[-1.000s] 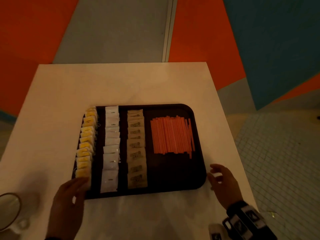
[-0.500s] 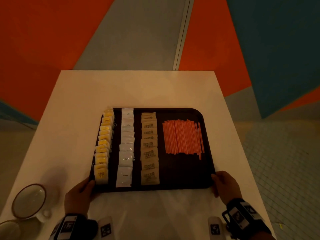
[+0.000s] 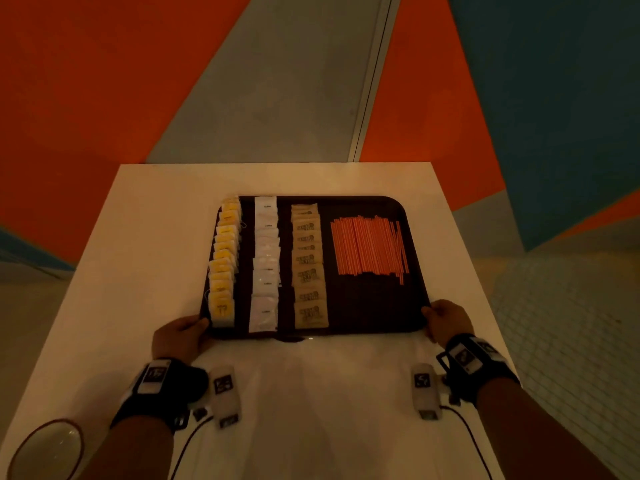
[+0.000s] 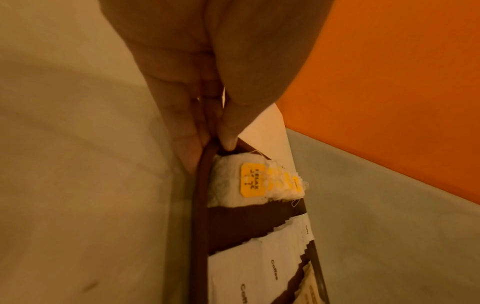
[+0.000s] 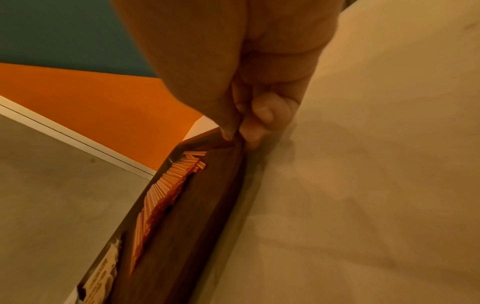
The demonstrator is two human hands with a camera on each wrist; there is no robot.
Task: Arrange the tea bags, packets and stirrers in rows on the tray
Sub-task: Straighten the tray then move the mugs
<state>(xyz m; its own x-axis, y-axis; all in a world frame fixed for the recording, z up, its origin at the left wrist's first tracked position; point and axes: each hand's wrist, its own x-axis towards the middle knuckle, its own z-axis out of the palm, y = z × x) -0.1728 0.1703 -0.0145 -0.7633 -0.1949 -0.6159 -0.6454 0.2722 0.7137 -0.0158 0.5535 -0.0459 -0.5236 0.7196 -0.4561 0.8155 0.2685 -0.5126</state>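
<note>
Head view, hands: your left hand [image 3: 180, 336] grips the tray [image 3: 363, 317] at its near left corner, your right hand [image 3: 446, 322] the near right corner; tray sits on the counter [image 3: 156, 237].
Head view, rows: tea bags [image 3: 223, 265] far left, white packets [image 3: 266, 265], brown packets [image 3: 308, 268], stirrers [image 3: 369, 245] right.
Left wrist: thumb [image 4: 231, 127] pinches the tray rim [image 4: 201, 205] beside tea bags [image 4: 249, 181].
Right wrist: fingers [image 5: 259, 121] curl under the rim [image 5: 207, 144] near stirrers [image 5: 166, 185].

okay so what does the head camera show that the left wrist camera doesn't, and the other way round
Only the head view shows the orange stirrers, the right hand on the tray's near right corner, and a glass on the white table. Only the left wrist view shows the grip up close: thumb over the rim, fingers under it, plus the print on the nearest yellow tag. Both show the left hand, the dark tray, tea bags and white coffee packets.
</note>
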